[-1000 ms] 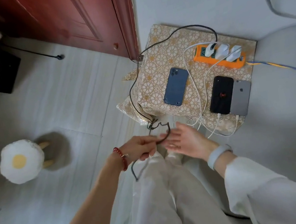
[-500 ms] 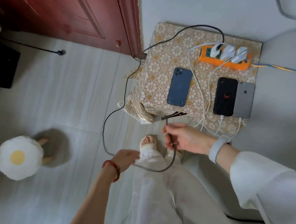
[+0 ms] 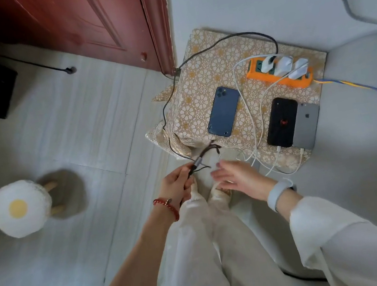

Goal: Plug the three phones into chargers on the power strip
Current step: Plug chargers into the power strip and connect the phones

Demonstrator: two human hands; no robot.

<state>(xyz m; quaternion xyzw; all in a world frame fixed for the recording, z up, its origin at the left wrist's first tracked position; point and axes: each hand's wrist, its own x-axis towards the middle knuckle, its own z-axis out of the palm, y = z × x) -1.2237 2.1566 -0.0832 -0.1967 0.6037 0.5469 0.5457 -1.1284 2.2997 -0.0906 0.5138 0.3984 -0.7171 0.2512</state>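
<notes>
An orange power strip lies at the back of a small table with a gold floral cloth; three white chargers are plugged into it. A blue phone lies face down in the middle with no cable in it. A black phone and a grey phone lie side by side on the right, each with a white cable in its near end. My left hand grips the end of a black braided cable just below the table's front edge. My right hand hovers open beside it.
A dark red door stands at the back left next to a grey wall. An egg-shaped stool sits on the pale floor at left. A blue-yellow cord runs right from the strip. My legs and feet are below the hands.
The cable end passed from my right hand to my left hand, which has risen toward the table's front edge. My right hand let go and opened. The cable's slack loop is pulled in.
</notes>
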